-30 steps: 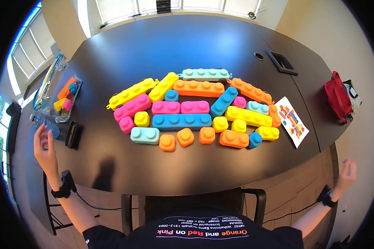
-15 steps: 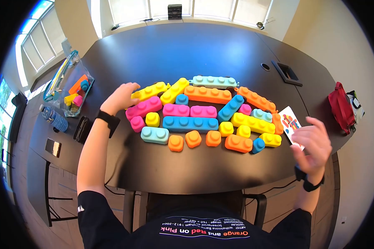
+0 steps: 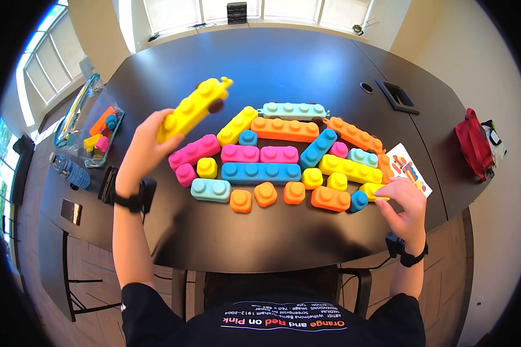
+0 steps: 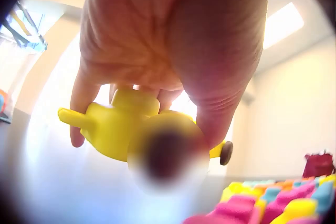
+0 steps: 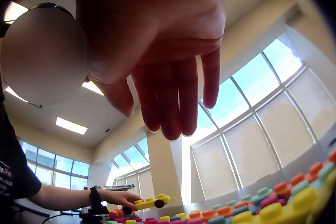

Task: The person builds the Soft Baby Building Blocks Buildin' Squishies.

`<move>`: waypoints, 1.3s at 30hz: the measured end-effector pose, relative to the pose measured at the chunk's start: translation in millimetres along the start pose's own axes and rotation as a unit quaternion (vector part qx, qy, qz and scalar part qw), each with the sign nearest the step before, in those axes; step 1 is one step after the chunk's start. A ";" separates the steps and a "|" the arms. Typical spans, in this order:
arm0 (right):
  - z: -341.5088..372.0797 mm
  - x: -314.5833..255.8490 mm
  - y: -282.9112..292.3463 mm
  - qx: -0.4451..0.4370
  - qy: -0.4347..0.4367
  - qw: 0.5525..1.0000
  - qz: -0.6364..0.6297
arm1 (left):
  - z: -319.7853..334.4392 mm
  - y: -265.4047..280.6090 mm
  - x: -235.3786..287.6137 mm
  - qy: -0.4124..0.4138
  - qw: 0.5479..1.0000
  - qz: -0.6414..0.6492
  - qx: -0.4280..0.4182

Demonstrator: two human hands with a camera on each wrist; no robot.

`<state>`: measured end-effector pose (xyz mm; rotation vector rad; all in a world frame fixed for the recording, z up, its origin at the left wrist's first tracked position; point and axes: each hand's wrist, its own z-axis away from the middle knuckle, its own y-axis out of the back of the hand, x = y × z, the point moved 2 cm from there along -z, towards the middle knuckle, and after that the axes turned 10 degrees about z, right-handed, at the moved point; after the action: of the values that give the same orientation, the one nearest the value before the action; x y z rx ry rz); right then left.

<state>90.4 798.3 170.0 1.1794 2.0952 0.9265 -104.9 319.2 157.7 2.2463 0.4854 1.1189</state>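
My left hand (image 3: 142, 150) grips a yellow wheeled building block (image 3: 194, 110) by its near end, raised over the table and tilted. In the left wrist view, thumb and fingers straddle the yellow wheeled block (image 4: 107, 129), whose hook sticks out on the left. The right hand (image 3: 408, 208) hovers beside a short yellow block (image 3: 371, 191) at the right of the layout; in the right wrist view its fingers (image 5: 170, 108) hang loosely extended with nothing between them. Nearest below the left hand lie a long pink block (image 3: 194, 150) and a yellow block (image 3: 237, 125).
Many coloured blocks spread across the table, with a light-blue wheeled block (image 3: 295, 110) and an orange wheeled one (image 3: 353, 134) along the back. A picture card (image 3: 408, 168) lies right. Left are a clear bag (image 3: 81, 139), water bottle (image 3: 69, 172) and phone (image 3: 71, 212).
My left hand came in from the left, took hold of the yellow wheeled block at the layout's back left and lifted it. My right hand moved in from the right toward the blocks.
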 end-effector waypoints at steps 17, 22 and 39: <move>13.3 -43.3 -84.8 -0.225 0.045 0.970 -0.078 | 105.3 -147.3 116.0 -0.095 0.955 -0.002 -0.281; 9.9 -43.9 -92.9 -0.173 0.066 0.982 -0.026 | 98.1 -145.6 111.4 -0.115 0.963 -0.079 -0.230; -0.2 -42.5 -101.4 -0.186 0.026 0.981 -0.048 | 95.9 -138.0 103.2 -0.092 0.976 -0.093 -0.173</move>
<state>59.6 722.8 96.2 0.8618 1.8911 1.2480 24.1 449.7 85.3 1.9323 0.3811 0.8203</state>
